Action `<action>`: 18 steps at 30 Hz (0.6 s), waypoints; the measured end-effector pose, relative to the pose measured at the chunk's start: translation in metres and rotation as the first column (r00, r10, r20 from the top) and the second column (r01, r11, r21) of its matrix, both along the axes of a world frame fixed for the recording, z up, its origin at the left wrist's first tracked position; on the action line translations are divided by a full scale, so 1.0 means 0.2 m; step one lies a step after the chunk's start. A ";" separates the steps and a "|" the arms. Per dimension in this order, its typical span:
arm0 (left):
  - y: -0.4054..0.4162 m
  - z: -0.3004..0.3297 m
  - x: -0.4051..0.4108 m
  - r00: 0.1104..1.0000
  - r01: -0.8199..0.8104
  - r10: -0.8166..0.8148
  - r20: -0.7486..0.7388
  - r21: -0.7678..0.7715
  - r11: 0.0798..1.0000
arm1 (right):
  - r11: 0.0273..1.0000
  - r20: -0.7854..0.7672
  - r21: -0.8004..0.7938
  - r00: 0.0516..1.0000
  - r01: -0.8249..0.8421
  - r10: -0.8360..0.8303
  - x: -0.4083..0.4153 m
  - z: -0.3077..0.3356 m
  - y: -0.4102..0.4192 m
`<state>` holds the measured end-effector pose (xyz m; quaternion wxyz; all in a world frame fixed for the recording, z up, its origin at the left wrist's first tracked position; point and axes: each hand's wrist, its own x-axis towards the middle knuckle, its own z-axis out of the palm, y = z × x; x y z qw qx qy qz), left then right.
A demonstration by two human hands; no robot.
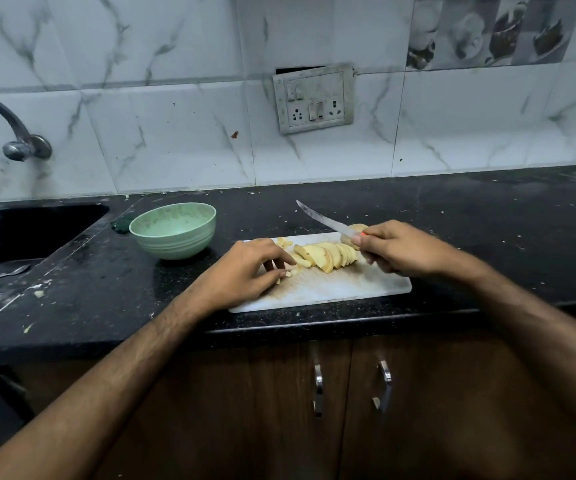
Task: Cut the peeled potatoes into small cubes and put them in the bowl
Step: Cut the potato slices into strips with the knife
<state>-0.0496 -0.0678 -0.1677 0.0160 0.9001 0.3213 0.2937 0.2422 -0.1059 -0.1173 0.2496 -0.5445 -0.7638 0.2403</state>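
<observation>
The kitchen was lit dimly and evenly from above, with soft, short shadows under the bowl (172, 230) and the left hand (245, 268) and a faint sheen on the wall tiles (175, 133). The black counter (487, 216) and the sink (19, 233) swallowed detail, and the cupboard doors (418, 410) below sat in murk. The wide lens bowed the tile lines and counter edge towards the corners, and the picture was slightly soft overall.

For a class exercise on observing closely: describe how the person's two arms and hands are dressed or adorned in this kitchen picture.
Both forearms are bare up to the frame's edge: no sleeves show. The left hand and the right hand wear no gloves, and no ring, watch, bracelet or bandage shows on either hand or wrist. Fine hair shows along both forearms. No markings are visible.
</observation>
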 end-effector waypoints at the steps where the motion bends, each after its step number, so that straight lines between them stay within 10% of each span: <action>1: 0.01 0.00 0.01 1.000 -0.002 0.002 -0.006 0.004 1.000 | 1.000 -0.097 0.006 0.995 -0.005 0.006 -0.02 -0.04 0.02; 18: 0.10 0.02 0.08 0.965 0.028 -0.003 -0.261 0.092 0.995 | 0.993 -0.487 0.109 0.869 -0.035 0.084 -0.16 -0.16 0.06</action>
